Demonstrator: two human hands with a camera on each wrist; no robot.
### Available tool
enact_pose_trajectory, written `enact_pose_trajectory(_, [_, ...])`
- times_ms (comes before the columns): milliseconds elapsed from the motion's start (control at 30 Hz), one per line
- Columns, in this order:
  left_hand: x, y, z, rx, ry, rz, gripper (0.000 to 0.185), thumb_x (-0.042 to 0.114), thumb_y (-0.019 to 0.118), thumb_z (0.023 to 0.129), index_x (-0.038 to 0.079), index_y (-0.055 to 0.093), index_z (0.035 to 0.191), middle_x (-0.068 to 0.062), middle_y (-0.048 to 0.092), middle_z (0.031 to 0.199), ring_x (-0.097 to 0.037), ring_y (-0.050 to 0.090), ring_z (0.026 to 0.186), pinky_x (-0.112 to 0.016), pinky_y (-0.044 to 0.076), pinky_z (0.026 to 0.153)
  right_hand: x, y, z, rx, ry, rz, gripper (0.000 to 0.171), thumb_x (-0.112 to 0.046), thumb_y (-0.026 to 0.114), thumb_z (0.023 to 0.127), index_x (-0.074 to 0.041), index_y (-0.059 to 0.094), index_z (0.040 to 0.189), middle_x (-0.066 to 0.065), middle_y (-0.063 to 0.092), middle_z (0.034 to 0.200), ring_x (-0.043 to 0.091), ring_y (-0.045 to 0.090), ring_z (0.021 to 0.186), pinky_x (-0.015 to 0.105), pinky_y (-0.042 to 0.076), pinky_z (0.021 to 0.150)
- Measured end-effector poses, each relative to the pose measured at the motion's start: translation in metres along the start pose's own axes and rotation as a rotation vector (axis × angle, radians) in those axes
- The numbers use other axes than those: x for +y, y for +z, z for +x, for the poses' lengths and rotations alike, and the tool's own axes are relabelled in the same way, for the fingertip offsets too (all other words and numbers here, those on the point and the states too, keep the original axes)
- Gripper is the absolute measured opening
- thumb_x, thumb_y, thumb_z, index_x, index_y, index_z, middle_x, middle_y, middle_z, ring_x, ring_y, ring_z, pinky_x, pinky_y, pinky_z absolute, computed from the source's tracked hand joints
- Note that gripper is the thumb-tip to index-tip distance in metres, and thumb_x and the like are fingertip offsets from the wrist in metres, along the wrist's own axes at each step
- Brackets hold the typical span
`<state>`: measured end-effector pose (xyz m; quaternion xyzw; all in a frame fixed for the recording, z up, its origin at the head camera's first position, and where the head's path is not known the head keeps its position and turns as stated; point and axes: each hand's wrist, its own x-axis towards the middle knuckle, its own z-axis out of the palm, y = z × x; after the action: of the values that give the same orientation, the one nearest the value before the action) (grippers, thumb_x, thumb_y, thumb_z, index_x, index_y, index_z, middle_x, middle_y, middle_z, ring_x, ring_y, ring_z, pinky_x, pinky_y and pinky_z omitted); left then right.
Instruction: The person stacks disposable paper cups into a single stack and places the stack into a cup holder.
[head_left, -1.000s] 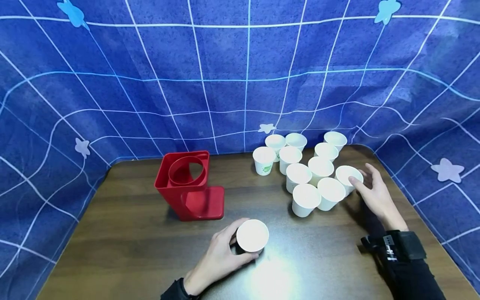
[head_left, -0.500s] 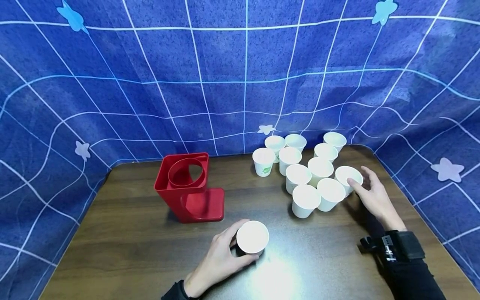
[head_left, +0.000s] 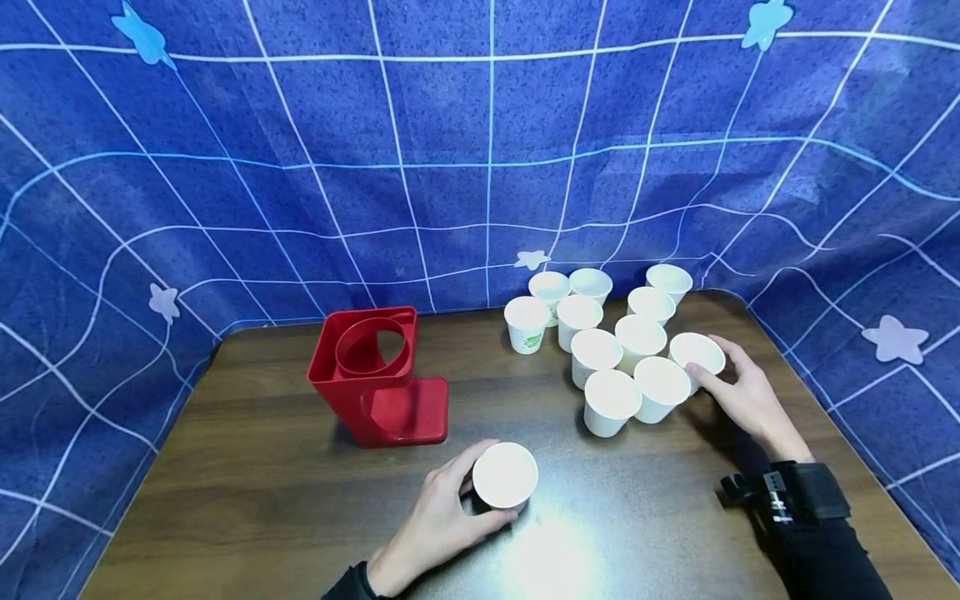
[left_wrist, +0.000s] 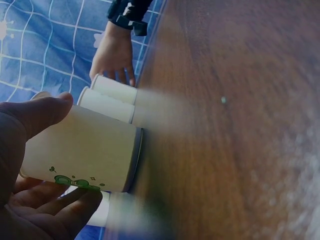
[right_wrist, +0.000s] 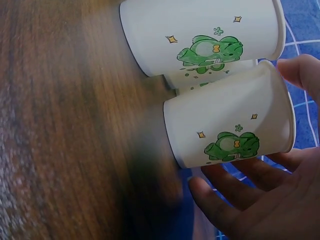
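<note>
In the head view my left hand (head_left: 450,508) grips a white paper cup (head_left: 506,475) at the near middle of the table, thumb on one side and fingers on the other. Its wall, with a small green print, shows in the left wrist view. At the right, my right hand (head_left: 738,396) holds another upright paper cup (head_left: 697,348) at the right edge of a group. The right wrist view shows this cup (right_wrist: 225,120) with a green bear print, the thumb by its rim and the fingers along its far side.
Several more white paper cups (head_left: 612,398) stand close together left of the right hand, reaching back toward the blue curtain (head_left: 450,192). A red plastic holder (head_left: 375,375) with a ring and flat base stands left of centre on the wooden table (head_left: 262,492).
My right hand's fingers have closed in on the rightmost cup, from spread apart beside it to against its wall. The left hand and its cup stay in place.
</note>
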<state>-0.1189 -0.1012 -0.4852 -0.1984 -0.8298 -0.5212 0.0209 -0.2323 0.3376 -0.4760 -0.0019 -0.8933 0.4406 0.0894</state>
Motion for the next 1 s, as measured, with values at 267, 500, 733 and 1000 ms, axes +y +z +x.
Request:
enact_pose_trajectory(267, [0.0,0.0,0.0,-0.005,-0.015,-0.005,0.079,0.019,0.096,0.071,0.022,0.059,0.139,0.003,0.067,0.131,-0.013,0.064,0.12,-0.025,0.057,0.099,0.002,-0.002,0.0,-0.022,-0.04,0.014,0.074,-0.034,0.068,0.099,0.002,0.035,0.156,0.026,0.058,0.132,-0.013,0.052,0.094,0.004,0.043,0.076])
enact_pose_trajectory(500, [0.0,0.0,0.0,-0.008,-0.003,-0.007,0.078,0.021,0.096,0.072,0.023,0.059,0.139,0.004,0.067,0.131,-0.013,0.064,0.12,-0.026,0.057,0.1,0.001,-0.004,0.001,-0.042,-0.061,0.028,0.073,-0.03,0.071,0.099,0.001,0.037,0.155,0.019,0.059,0.129,-0.014,0.055,0.095,0.003,0.046,0.077])
enact_pose_trajectory(733, [-0.001,0.0,-0.001,-0.011,0.009,-0.004,0.078,0.02,0.096,0.072,0.023,0.058,0.14,0.003,0.067,0.132,-0.014,0.064,0.12,-0.026,0.056,0.101,0.001,-0.008,0.0,0.021,-0.088,-0.023,0.068,-0.029,0.073,0.097,0.001,0.044,0.15,0.019,0.064,0.12,-0.013,0.055,0.087,0.005,0.046,0.072])
enact_pose_trajectory(1000, [-0.003,0.0,0.0,-0.001,0.049,0.023,0.077,0.021,0.096,0.072,0.023,0.058,0.139,0.003,0.068,0.131,-0.013,0.065,0.119,-0.027,0.058,0.099,-0.014,-0.026,-0.004,0.136,-0.072,-0.06,0.07,-0.034,0.075,0.094,-0.004,0.046,0.15,0.02,0.061,0.126,-0.02,0.05,0.09,-0.001,0.043,0.074])
